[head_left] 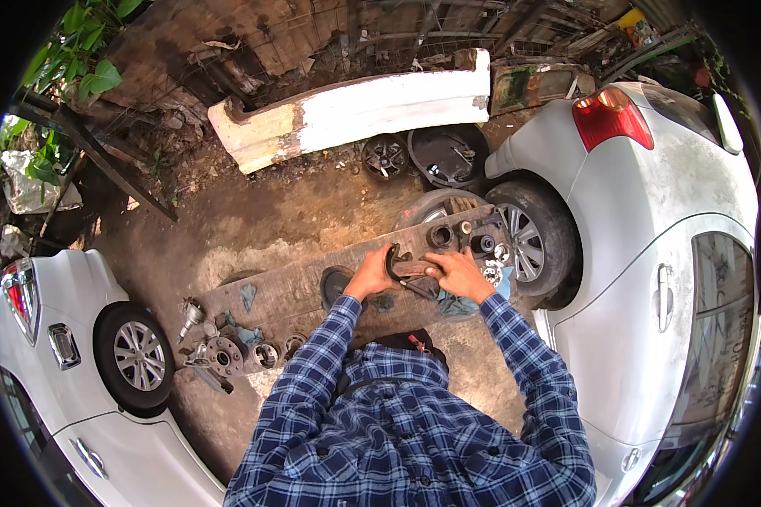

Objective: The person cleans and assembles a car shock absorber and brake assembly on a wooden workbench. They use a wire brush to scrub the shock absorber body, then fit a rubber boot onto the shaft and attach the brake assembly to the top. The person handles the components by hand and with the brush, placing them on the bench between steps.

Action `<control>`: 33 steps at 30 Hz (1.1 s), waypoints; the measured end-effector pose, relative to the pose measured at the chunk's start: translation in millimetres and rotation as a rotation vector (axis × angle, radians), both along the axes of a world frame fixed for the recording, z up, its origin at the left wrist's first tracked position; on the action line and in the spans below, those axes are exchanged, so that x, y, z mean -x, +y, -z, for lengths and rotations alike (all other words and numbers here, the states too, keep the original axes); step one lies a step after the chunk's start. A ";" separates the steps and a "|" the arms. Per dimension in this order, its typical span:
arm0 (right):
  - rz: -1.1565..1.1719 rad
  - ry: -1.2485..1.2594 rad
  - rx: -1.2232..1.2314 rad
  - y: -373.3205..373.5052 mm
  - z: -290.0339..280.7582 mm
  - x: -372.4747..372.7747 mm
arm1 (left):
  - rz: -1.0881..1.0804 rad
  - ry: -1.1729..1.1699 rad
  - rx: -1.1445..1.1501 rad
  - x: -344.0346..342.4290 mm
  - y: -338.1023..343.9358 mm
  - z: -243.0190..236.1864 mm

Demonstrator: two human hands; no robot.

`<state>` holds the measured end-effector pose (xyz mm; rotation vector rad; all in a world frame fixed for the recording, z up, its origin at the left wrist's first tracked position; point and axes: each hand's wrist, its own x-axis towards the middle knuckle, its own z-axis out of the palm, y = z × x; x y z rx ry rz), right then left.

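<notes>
My left hand point(369, 275) is closed around a dark curved metal part point(391, 260) that resembles a brake shoe. My right hand point(460, 275) grips a brown, flat block-like piece point(412, 269), its other end against the curved part; its exact kind is unclear. Both hands are above a worn plank bench point(296, 272). A dark round part point(336, 286) lies beside my left hand. Close to my right wrist is a blue rag point(455, 306). Past my right hand stand a black ring-shaped part point(440, 236) and another round dark part point(484, 244).
A wheel hub disc point(225, 357) and several metal parts lie at the bench's left end. Silver cars stand at left point(68, 329) and right point(626, 220). Beyond the bench are a whitish bumper point(380, 106), a black tub point(448, 156) and a wheel rim point(385, 157).
</notes>
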<state>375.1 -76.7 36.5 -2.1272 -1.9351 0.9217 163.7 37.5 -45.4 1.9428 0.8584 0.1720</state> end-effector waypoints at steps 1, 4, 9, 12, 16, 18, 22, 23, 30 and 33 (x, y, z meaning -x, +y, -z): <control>0.064 -0.049 -0.056 1.3 -2.9 -0.9 | 0.000 -0.041 0.021 2.3 -0.1 -0.6; 0.104 -0.180 -0.113 4.4 -11.0 -4.2 | 0.013 -0.010 0.073 5.3 2.2 -3.1; 0.066 0.073 0.076 7.1 -10.8 3.3 | 0.004 -0.037 0.050 10.6 3.0 -9.0; 0.107 -0.095 -0.062 9.7 -5.5 7.0 | -0.024 -0.033 0.053 10.9 1.7 -11.1; 0.232 -0.043 -0.181 4.9 9.2 18.5 | -0.082 0.105 -0.128 15.6 1.8 -15.3; 0.325 -0.008 -0.155 -3.0 19.9 24.3 | -0.094 0.126 -0.122 20.0 4.5 -19.8; 0.489 0.207 -0.097 -21.7 45.2 36.4 | -0.137 0.194 -0.114 29.6 11.2 -34.3; 0.486 0.225 -0.094 -24.1 51.3 40.1 | -0.140 0.183 -0.080 32.4 12.4 -38.3; 0.509 0.313 -0.190 -17.2 42.9 62.5 | -0.191 0.194 -0.093 48.0 13.2 -56.3; 0.404 0.252 -0.131 -6.6 14.4 58.2 | -0.226 0.153 -0.136 50.1 9.0 -54.3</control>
